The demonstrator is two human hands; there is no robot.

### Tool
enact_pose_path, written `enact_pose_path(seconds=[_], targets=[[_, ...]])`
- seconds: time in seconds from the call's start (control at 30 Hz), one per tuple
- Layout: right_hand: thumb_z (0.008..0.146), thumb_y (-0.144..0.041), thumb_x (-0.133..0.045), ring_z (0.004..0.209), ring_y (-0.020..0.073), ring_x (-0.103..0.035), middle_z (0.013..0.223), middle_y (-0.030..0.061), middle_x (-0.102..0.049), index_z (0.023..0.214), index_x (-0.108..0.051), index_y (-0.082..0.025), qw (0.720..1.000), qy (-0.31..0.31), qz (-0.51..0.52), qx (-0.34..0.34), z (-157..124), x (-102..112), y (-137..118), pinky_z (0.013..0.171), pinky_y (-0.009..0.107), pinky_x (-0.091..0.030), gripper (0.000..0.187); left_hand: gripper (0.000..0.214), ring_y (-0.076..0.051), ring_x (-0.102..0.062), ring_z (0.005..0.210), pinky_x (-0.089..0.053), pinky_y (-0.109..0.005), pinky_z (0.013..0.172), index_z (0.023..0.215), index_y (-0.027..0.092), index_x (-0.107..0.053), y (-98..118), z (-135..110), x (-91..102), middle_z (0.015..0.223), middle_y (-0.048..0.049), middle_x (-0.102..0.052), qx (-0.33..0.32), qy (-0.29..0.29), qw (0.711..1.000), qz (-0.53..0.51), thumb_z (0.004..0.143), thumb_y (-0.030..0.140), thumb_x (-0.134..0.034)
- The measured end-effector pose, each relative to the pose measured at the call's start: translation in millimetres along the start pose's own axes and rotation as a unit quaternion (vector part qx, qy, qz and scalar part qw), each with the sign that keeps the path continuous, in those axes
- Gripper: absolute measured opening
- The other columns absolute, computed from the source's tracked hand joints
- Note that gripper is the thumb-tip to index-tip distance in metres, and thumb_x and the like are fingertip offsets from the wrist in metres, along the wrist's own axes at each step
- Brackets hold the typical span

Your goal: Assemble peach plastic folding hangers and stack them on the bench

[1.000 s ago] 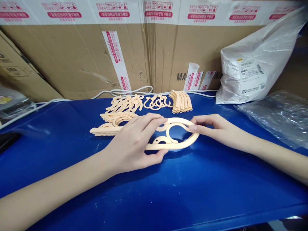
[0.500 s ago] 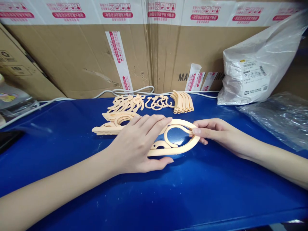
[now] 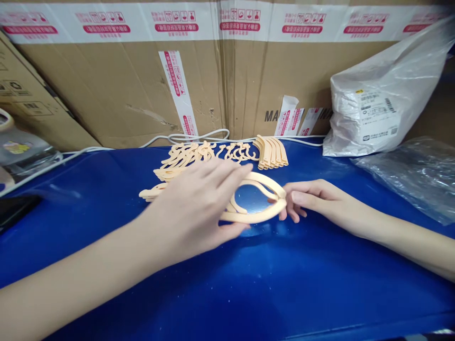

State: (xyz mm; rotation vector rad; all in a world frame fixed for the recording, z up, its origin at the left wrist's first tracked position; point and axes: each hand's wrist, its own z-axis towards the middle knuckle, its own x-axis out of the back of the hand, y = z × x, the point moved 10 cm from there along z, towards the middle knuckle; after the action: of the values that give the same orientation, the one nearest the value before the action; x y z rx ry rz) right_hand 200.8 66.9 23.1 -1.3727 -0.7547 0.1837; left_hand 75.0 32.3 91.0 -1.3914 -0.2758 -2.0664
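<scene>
A cream plastic folding hanger (image 3: 261,218), its two arms curved into a loop, is raised above the blue table. My left hand (image 3: 192,203) closes around its left part from above, the thumb beneath, and hides much of it. At the pointed right end, where the two arms meet, is my right hand (image 3: 305,199). Its thumb is off the hanger, its fingers are loosely bent and apart, and one fingertip shows behind the loop. Beyond my left hand lie stacked cream hanger pieces (image 3: 151,192), partly covered by it.
Loose curved arms (image 3: 185,154), small hooks (image 3: 238,151) and a row of curved tubes (image 3: 272,152) lie at the back of the blue table (image 3: 227,293). Behind run a white cable (image 3: 156,139) and cardboard boxes (image 3: 124,85). A plastic parcel bag (image 3: 362,113) stands right, a dark phone-like object (image 3: 16,210) left.
The hanger has shifted slightly left in my left hand and tilted. My right thumb has come off its end, uncovering the joint. The view has moved a little.
</scene>
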Motion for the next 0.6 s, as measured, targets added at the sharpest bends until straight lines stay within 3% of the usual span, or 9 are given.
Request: enact_pose_path(seconds=[0.1, 0.17, 0.27, 0.37, 0.53, 0.6], targets=[[0.092, -0.046, -0.055, 0.068, 0.0137, -0.06, 0.081, 0.003, -0.069, 0.1, -0.069, -0.019, 0.998, 0.044, -0.052, 0.011, 0.1, 12.2, 0.8, 0.065, 0.028, -0.048, 0.031, 0.061, -0.03, -0.059, 0.105, -0.045, -0.045, 0.089, 0.129, 0.018, -0.055, -32.3, -2.7, 14.8, 0.121, -0.0107, -0.063, 0.033, -0.023, 0.999, -0.002, 0.082, 0.058, -0.061], [0.091, -0.046, -0.056, 0.076, 0.0166, -0.063, 0.087, 0.0037, -0.07, 0.101, -0.069, -0.021, 0.989, 0.076, -0.126, 0.02, 0.1, 20.5, 0.9, 0.07, 0.031, -0.05, 0.03, 0.066, -0.029, -0.058, 0.103, -0.042, -0.048, 0.09, 0.13, 0.021, -0.055, -59.0, -10.4, 21.3, 0.12, -0.0088, -0.064, 0.057, -0.028, 0.998, 0.004, 0.083, 0.067, -0.056], [0.092, -0.041, -0.056, 0.099, 0.0214, -0.062, 0.105, 0.0059, -0.068, 0.101, -0.069, -0.023, 0.951, 0.112, -0.276, 0.086, -1.2, 25.7, -11.3, 0.086, 0.038, -0.049, 0.024, 0.066, -0.025, -0.058, 0.099, -0.043, -0.046, 0.087, 0.132, 0.02, -0.054, -97.5, -29.4, 12.3, 0.122, -0.009, -0.064, 0.103, -0.073, 0.992, -0.03, 0.087, 0.068, -0.047], [0.093, -0.039, -0.055, 0.119, 0.0222, -0.053, 0.125, 0.0073, -0.061, 0.114, -0.066, -0.025, 0.913, 0.086, -0.373, 0.138, -1.9, 16.3, -15.9, 0.102, 0.042, -0.043, 0.028, 0.061, -0.022, -0.059, 0.096, -0.044, -0.044, 0.086, 0.132, 0.02, -0.054, -123.3, -47.3, -4.0, 0.123, -0.0075, -0.064, 0.135, -0.113, 0.983, -0.052, 0.091, 0.065, -0.044], [0.092, -0.049, -0.053, 0.133, 0.0249, -0.044, 0.145, 0.0088, -0.047, 0.132, -0.056, -0.026, 0.895, 0.015, -0.434, 0.104, -0.4, 3.5, 1.3, 0.11, 0.048, -0.036, 0.046, 0.054, -0.024, -0.061, 0.095, -0.048, -0.04, 0.084, 0.131, 0.025, -0.055, -129.6, -54.7, -15.9, 0.123, -0.0039, -0.066, 0.125, -0.118, 0.981, -0.09, 0.087, 0.056, -0.06], [0.093, -0.05, -0.051, 0.135, 0.0258, -0.042, 0.147, 0.0093, -0.045, 0.135, -0.054, -0.026, 0.892, 0.008, -0.441, 0.098, -0.7, 2.0, 3.7, 0.11, 0.05, -0.036, 0.048, 0.046, -0.024, -0.06, 0.102, -0.045, -0.042, 0.091, 0.133, 0.022, -0.053, -126.0, -54.5, -17.4, 0.128, -0.004, -0.063, 0.127, -0.124, 0.98, -0.089, 0.093, 0.046, -0.055]])
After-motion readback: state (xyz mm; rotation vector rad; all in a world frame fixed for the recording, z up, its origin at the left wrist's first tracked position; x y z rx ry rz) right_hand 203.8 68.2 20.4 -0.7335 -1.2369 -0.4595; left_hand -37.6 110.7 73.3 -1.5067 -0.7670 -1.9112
